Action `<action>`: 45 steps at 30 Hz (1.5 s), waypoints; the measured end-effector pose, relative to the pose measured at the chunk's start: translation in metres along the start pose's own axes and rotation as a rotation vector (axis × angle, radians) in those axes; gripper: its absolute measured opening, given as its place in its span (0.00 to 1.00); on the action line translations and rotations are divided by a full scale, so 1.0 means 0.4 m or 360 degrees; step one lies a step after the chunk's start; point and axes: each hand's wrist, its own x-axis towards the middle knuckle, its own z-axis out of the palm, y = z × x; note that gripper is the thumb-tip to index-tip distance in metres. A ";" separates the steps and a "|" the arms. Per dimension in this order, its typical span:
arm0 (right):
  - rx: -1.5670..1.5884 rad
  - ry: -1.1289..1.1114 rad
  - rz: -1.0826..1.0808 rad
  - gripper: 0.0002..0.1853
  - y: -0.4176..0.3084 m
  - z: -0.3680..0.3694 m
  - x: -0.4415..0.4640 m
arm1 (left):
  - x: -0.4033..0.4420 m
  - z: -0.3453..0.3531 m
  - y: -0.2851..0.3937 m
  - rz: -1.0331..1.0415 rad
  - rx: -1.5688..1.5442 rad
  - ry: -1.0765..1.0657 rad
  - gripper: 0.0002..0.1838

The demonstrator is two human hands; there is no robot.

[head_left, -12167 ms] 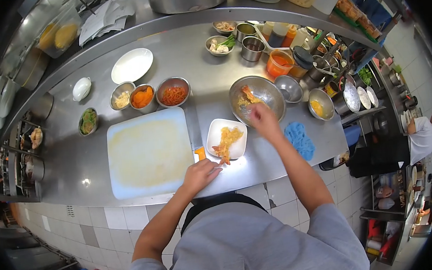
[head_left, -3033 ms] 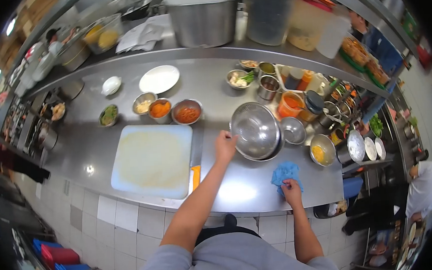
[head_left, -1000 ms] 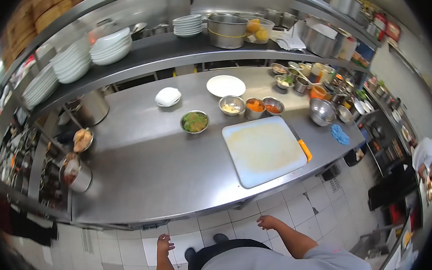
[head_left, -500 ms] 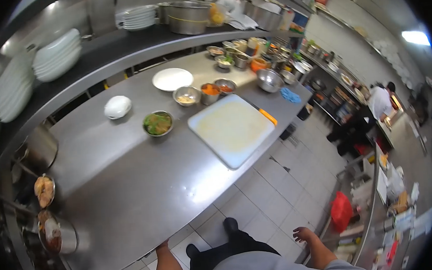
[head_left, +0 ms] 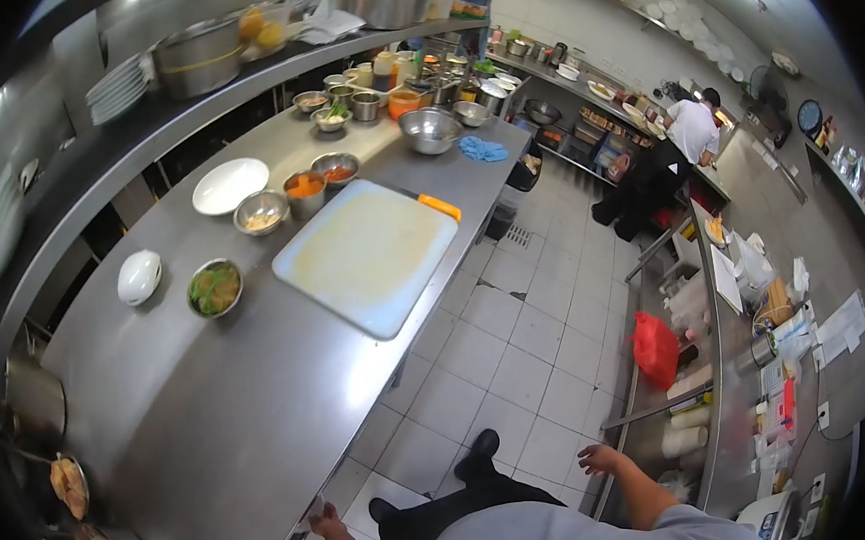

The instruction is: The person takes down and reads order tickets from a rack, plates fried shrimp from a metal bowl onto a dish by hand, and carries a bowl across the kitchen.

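My left hand [head_left: 327,521] is low beside the front edge of the steel table [head_left: 232,414]. Its fingers are loosely apart, with nothing visible in them; whether it touches the edge I cannot tell. My right hand [head_left: 598,459] hangs over the tiled floor, fingers spread and holding nothing. On the table lies a white cutting board [head_left: 366,255], with an orange-handled knife [head_left: 439,207] at its far edge. Left of the board stand a bowl of green leaves [head_left: 215,288], a bowl of pale pieces [head_left: 261,213] and a container of orange food [head_left: 305,192].
A white plate [head_left: 230,186], a metal mixing bowl [head_left: 430,131] and a blue cloth [head_left: 483,149] are farther along the table. Shelving with a red bag [head_left: 655,351] lines the aisle's right side. A person in white [head_left: 692,129] stands at the far counter.
My view has turned right, so the table and board appear farther left and more of the aisle shows. My feet have shifted slightly. Both hands remain low at my sides.
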 end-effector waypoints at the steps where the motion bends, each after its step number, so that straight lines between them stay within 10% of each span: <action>1: 0.0024 -0.0003 -0.0009 0.28 0.012 -0.013 0.024 | -0.050 -0.005 -0.033 -0.0013 0.0013 0.0157 0.25; 13: 0.0308 -0.0163 -0.0160 0.26 0.049 -0.352 0.329 | -0.440 0.247 -0.489 -0.0213 0.0915 0.0747 0.19; 21: 0.0644 -0.0003 -0.0332 0.28 0.027 -0.636 0.405 | -0.628 0.713 -0.954 -0.0170 0.2131 -0.1176 0.23; 31: 0.1210 0.0102 -0.0624 0.41 -0.299 -0.933 0.462 | -1.025 1.251 -1.696 -0.0422 0.3177 -0.2614 0.23; 45: 0.1930 0.0620 -0.0479 0.36 -0.441 -1.517 0.819 | -1.477 1.938 -2.326 -0.1057 0.3675 -0.3406 0.33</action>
